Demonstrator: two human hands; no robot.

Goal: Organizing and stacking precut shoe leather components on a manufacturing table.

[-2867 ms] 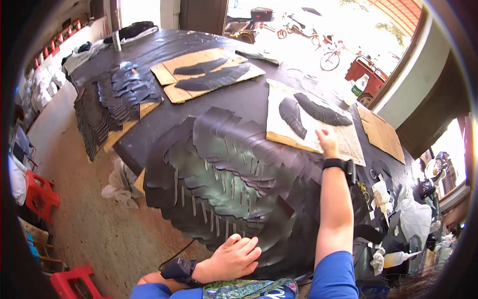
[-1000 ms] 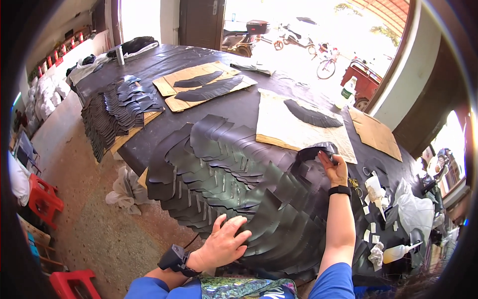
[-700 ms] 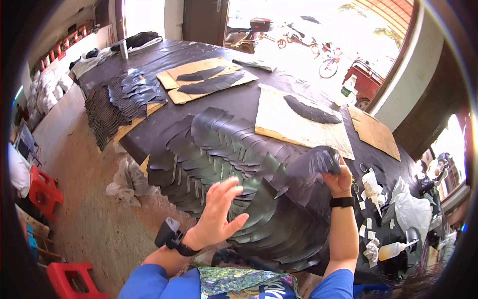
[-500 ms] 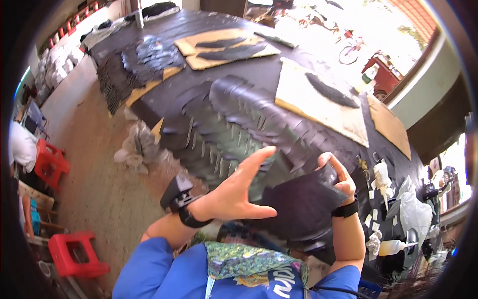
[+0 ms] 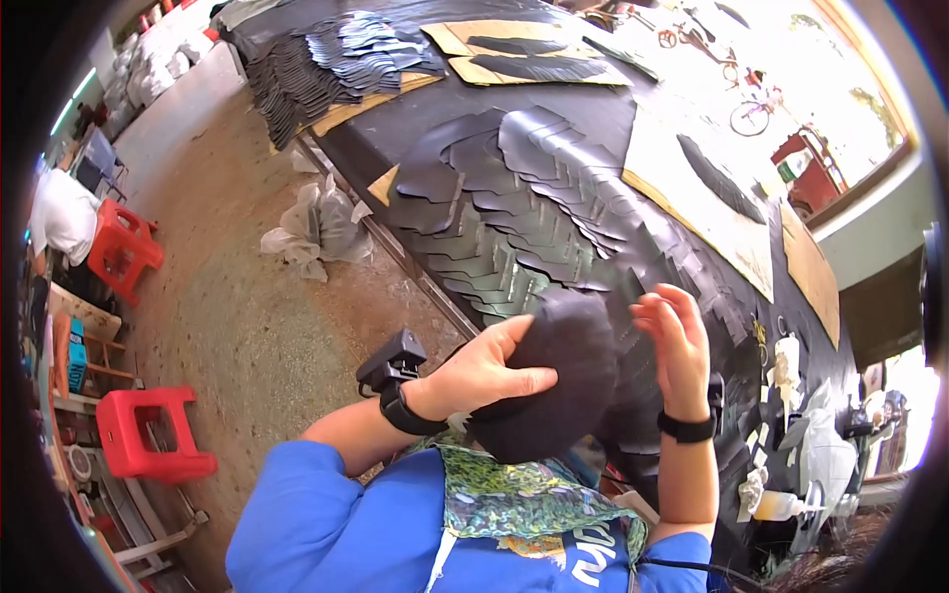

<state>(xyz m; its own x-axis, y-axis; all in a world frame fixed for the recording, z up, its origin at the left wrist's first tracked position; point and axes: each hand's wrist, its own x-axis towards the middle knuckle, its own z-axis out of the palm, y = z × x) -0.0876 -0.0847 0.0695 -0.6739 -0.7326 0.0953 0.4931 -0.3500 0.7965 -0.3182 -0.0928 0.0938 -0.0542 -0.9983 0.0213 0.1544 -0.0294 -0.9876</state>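
My left hand [image 5: 479,379] grips a black, flat piece of leather-like sheet [image 5: 565,381] with a rounded outline, thumb on its near face and the other fingers mostly behind it. The piece is held up in front of my chest, above the table's near edge. To its right, my right hand [image 5: 682,351] is raised apart from it, fingers loosely bent and nothing in them. Beyond both hands, overlapping rows of similar dark cut pieces [image 5: 494,262] cover the black tabletop, some with pale marks along their edges.
Tan boards [image 5: 682,188] carrying dark strips lie on the table. More stacked dark pieces [image 5: 306,84] sit at the far left. A glue bottle [image 5: 779,507] and a plastic bag [image 5: 825,445] are at the right. Red stools [image 5: 153,435] and crumpled plastic [image 5: 321,225] occupy the floor.
The black piece has passed from my right hand to my left, which has closed on it. My right hand has let go. The view has shifted, so the table appears higher and further right.
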